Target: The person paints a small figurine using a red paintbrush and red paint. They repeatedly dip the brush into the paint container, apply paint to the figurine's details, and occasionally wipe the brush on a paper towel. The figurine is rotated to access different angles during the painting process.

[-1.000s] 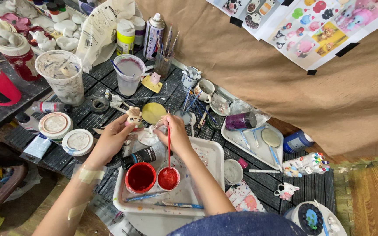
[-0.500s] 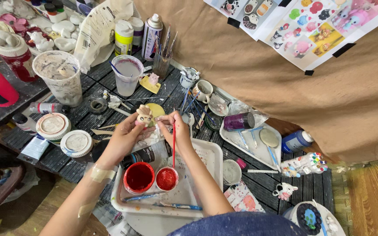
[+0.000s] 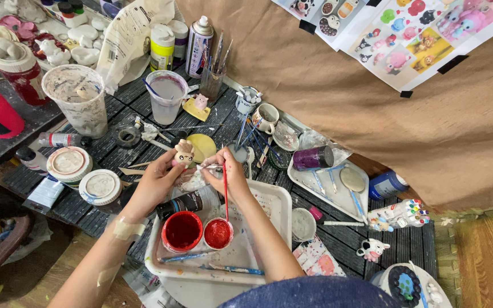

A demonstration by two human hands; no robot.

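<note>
My left hand (image 3: 156, 181) holds a small cream animal figurine (image 3: 184, 153) upright above the dark slatted table. My right hand (image 3: 230, 174) grips a red-handled paintbrush (image 3: 225, 188) whose bristle end points left at the figurine, its handle hanging down over the white tray (image 3: 278, 199). In the tray, just below my hands, stand two small round pots of red paint (image 3: 182, 231) (image 3: 218, 234) and a dark paint bottle (image 3: 192, 201) lying on its side.
A cup of murky water (image 3: 166, 97), a large smeared plastic cup (image 3: 78, 97), spray can (image 3: 198, 45), brush jar (image 3: 211, 80), lidded tubs (image 3: 68, 164), a second tray with a purple jar (image 3: 313, 158), a marker set (image 3: 400, 214) and a cow figurine (image 3: 372, 249) crowd the table.
Both hands lifted slightly away from the red pots and came together. The brush tip now meets the figurine, which sits a little higher than before.
</note>
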